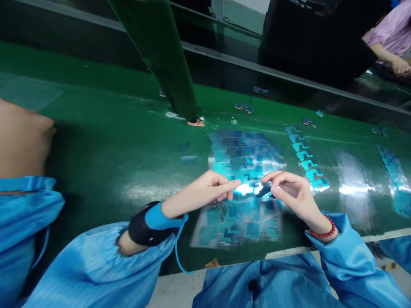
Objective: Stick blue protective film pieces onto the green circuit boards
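In the head view, my right hand point(293, 192) pinches a small dark, thin piece point(263, 191) between thumb and fingers. Facing it, my left hand point(220, 186) has its fingers drawn together, the tips near that piece; whatever they hold is too small to make out. Below both hands lie clear plastic sheets point(201, 239) covered with rows of shiny blue-teal cut pieces point(252, 231). Glare hides part of the sheets between my hands. A black and blue wrist band with a cord is on my left wrist.
On the green bench point(122, 154), a strip of teal pieces point(305, 158), a clear sheet point(353, 184) and another strip point(393, 179) lie rightward. Small circuit boards point(244, 108) sit behind. A green post point(160, 55) rises ahead. Another person's blue sleeve point(25, 218) is at left.
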The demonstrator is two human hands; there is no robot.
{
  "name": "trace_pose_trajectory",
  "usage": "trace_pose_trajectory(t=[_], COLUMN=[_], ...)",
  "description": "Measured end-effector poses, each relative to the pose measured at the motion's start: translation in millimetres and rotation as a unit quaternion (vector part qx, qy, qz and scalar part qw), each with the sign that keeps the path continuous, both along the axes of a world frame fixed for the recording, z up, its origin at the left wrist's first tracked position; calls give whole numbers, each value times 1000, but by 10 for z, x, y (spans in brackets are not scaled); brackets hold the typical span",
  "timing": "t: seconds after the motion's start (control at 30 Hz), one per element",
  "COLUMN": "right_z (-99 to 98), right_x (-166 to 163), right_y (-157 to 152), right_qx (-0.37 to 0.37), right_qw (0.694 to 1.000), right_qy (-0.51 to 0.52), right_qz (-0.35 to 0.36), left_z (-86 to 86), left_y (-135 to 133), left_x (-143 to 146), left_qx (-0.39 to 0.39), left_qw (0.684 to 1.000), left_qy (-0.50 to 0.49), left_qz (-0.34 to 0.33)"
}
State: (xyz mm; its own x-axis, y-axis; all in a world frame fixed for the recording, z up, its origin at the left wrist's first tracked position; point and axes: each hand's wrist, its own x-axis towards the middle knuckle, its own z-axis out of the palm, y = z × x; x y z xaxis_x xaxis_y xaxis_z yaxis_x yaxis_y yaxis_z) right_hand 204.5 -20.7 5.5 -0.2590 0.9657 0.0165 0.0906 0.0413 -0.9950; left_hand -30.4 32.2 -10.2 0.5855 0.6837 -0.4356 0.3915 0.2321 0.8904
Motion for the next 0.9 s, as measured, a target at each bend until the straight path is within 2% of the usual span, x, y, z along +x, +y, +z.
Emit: trace_pose_trajectory(t=[0.13,0.3,0.4,0.53,0.6,0.8,0.9], right_z=[-21,-77,-94,-55,-21,4,-12], right_x=[-48,-182,-204,-105,-40,-1,-12], right_y=[31,17,11,39,57,52,22], right_qx=[-99,-148,-119,-70,-72,-72,-20], right_qw=[994,987,992,994,993,994,991], right_qy=[39,57,39,-14,-31,-35,-86], right_qz=[-14,12,-8,-84,-91,-79,-98], left_z=[106,123,95,69,69,93,81], left_y=[7,-147,-216,-212,-198,-198,-204], left_x=[-66,105,163,123,99,107,115], left_qx=[86,37,70,115,124,141,137], left_qw=[992,996,992,983,978,975,978], left_qy=[15,-83,-99,-102,-113,-121,-105], left_qz=[88,3,20,96,122,121,121])
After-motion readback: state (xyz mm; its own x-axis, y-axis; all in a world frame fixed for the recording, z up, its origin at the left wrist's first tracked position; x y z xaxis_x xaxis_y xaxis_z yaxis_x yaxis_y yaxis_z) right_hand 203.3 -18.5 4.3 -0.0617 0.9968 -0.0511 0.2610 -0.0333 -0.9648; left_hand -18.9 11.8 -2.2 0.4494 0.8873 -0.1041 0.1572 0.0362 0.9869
